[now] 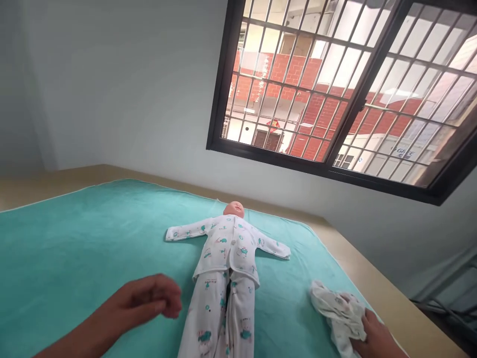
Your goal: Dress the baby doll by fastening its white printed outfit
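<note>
A baby doll point(234, 209) lies face up in a white long-sleeved top point(227, 246) and matching trousers point(204, 318), both printed with green figures. The sleeves stretch out to either side. My left hand point(149, 298) hovers to the left of the trousers, fingers loosely curled with a gap to the thumb and nothing visible in them. At the lower right, my right hand point(374, 335) grips a crumpled white printed cloth point(341, 311), which seems to be a garment; its shape is bunched up. The lower ends of the trouser legs run out of view.
A green blanket point(93, 238) lies under the doll on a beige surface point(357, 263), whose edge shows at the right. Beyond it stands a pale wall point(130, 89) with a barred, dark-framed window point(324, 169). Dark metal bars point(450, 308) are at the far right.
</note>
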### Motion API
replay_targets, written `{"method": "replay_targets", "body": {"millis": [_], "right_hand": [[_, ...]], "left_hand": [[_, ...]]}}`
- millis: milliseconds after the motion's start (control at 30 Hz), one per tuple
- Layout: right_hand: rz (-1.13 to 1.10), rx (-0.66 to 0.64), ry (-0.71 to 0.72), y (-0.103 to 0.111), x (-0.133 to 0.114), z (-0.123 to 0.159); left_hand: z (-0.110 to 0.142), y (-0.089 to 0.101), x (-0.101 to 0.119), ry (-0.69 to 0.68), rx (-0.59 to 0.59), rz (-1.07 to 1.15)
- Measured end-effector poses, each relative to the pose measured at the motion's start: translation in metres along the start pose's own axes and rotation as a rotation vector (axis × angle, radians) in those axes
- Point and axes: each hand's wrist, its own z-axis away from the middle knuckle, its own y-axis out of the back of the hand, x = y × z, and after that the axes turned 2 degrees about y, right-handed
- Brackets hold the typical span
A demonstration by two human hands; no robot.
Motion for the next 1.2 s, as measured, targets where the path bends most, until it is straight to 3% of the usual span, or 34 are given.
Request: {"method": "replay_targets", "body": {"millis": [100,167,233,300,367,433,500,567,633,800,1200], "right_hand": [[-0.118,-0.115,0.014,0.013,0.017,-0.003],[-0.154,-0.051,-0.010,0.038,0.017,-0.009],[-0.188,0.058,-0.033,0.060,-0.008,-0.015],[-0.260,0.112,-0.046,0.063,-0.061,-0.022],[-0.441,0.073,0.018,0.045,-0.129,-0.034],[-0.631,0.000,0.188,0.013,-0.196,-0.055],[-0.736,0.046,0.190,-0.021,-0.249,-0.087],[-0.729,0.112,0.173,-0.046,-0.286,-0.125],[-0.613,0.111,0.139,-0.061,-0.306,-0.162],[-0.320,-0.101,0.070,-0.080,-0.322,-0.212],[-0.458,-0.038,0.125,-0.105,-0.313,-0.220]], "left_hand": [[-0.034,0.000,0.009,-0.032,0.022,0.048],[-0.058,0.003,0.007,-0.069,0.046,0.046],[-0.084,0.005,0.001,-0.110,0.077,0.034],[-0.115,0.002,-0.005,-0.151,0.122,0.021],[-0.151,-0.006,-0.010,-0.200,0.191,0.017],[-0.190,-0.018,-0.013,-0.262,0.243,0.015],[-0.229,-0.029,-0.015,-0.317,0.318,-0.064],[-0.262,-0.038,-0.019,-0.357,0.374,-0.205],[-0.285,-0.043,-0.025,-0.371,0.393,-0.287],[-0.299,-0.050,-0.047,-0.419,0.377,-0.378],[-0.304,-0.047,-0.061,-0.471,0.282,-0.520]]}}
